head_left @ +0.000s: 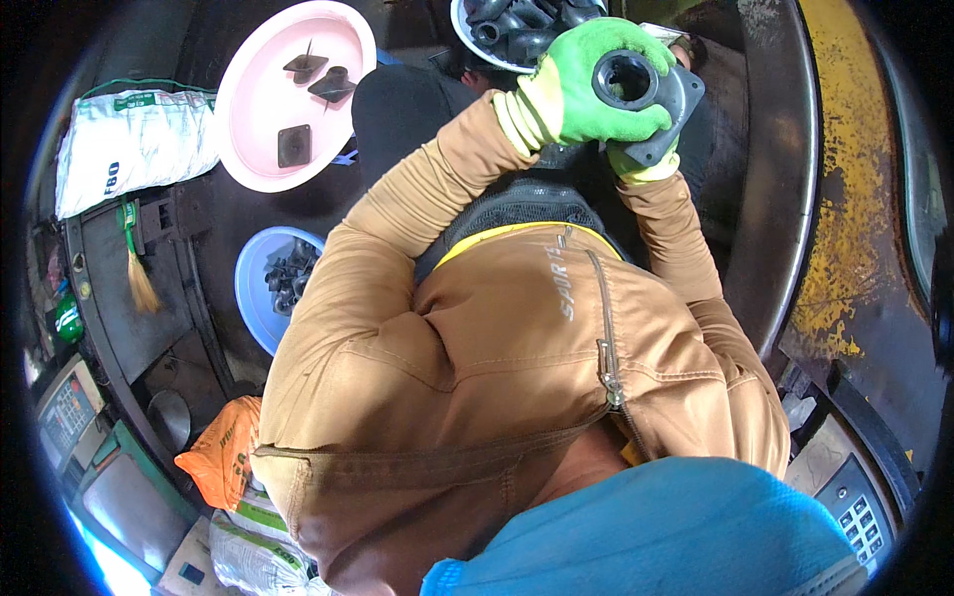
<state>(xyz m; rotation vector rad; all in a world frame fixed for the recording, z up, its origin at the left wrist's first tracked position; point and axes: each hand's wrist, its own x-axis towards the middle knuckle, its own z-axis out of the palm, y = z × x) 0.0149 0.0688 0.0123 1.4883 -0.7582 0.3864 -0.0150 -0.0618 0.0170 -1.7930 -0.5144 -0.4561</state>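
Observation:
A black rubber-like part point(684, 99) with a square flange and a round hollow neck is held up over my lap. My left hand point(586, 84), in a green glove with a yellow-green cuff, is closed around the neck, its fingers curling past the opening. My right hand point(644, 164), gloved alike, grips the part from beneath at the flange's lower corner. The flange hides most of the right fingers. Beyond my hands, a light-coloured basin point(459, 22) holds several black curved tubular pieces point(522, 35).
To the left, a pink basin point(238, 119) carries three dark flanged pieces point(294, 146). Below it, a blue basin point(253, 288) contains small black pieces. A white sack point(134, 149), a hand broom point(139, 283) and an orange bag point(224, 452) lie further left. Yellow worn machinery point(845, 199) stands at right.

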